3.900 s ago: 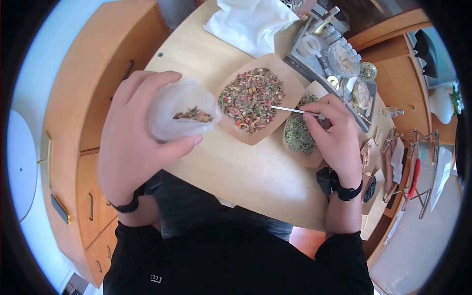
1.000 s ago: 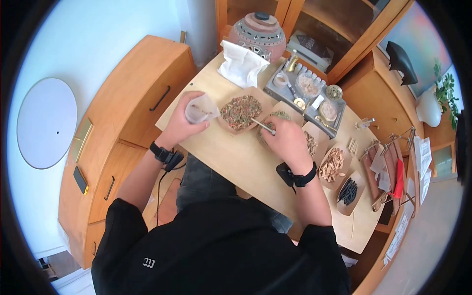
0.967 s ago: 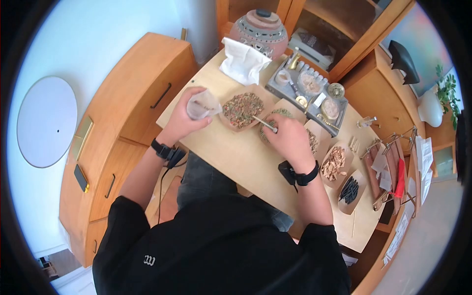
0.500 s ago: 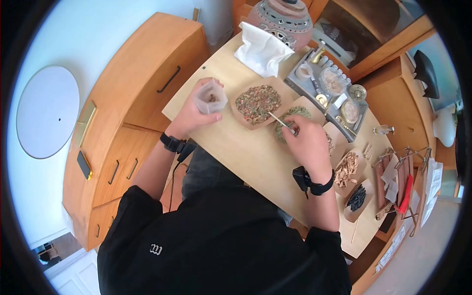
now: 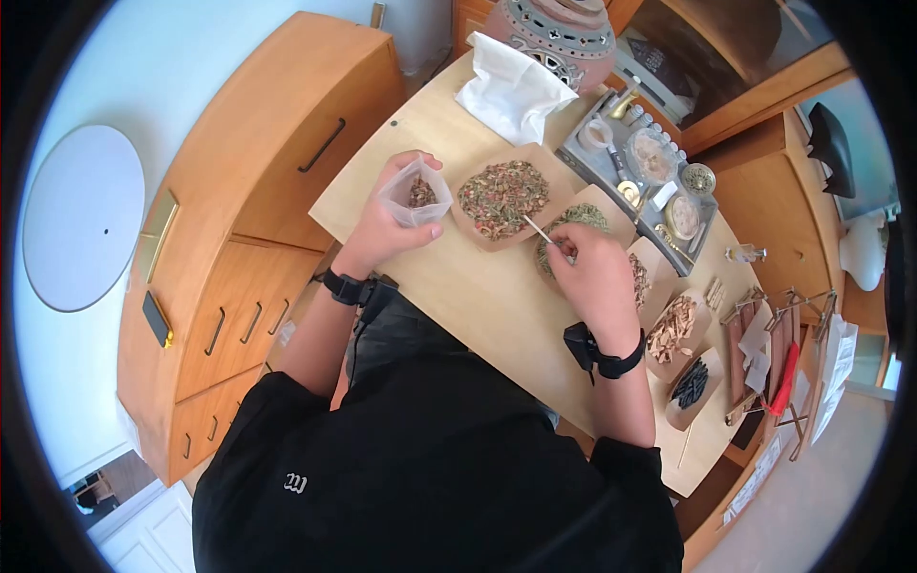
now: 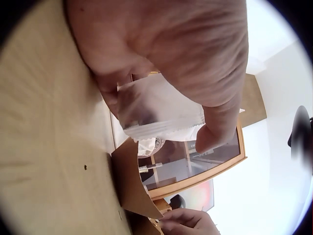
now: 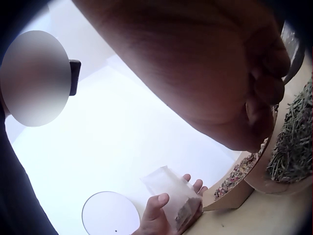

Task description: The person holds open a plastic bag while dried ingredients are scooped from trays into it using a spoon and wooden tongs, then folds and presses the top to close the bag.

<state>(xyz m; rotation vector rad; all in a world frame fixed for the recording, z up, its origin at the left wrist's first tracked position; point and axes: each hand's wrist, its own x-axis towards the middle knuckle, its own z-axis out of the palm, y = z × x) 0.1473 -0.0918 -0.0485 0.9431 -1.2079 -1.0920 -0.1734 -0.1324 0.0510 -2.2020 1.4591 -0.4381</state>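
Pouch gripped by left hand, right hand pinching stick, herb tray between, white bag beyond

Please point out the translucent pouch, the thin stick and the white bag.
Translucent pouch [image 5: 416, 215]: head view, on its lower wall.
Thin stick [image 5: 537, 228]: head view, mid-shaft.
White bag [image 5: 511, 94]: head view, middle of its broad face.

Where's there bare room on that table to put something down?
The widest bare patch of table lies on the person's side, between the left hand and right hand. A smaller one lies between the left hand and white bag. It's crowded toward the right, with paper trays in a row and the grey tray behind.
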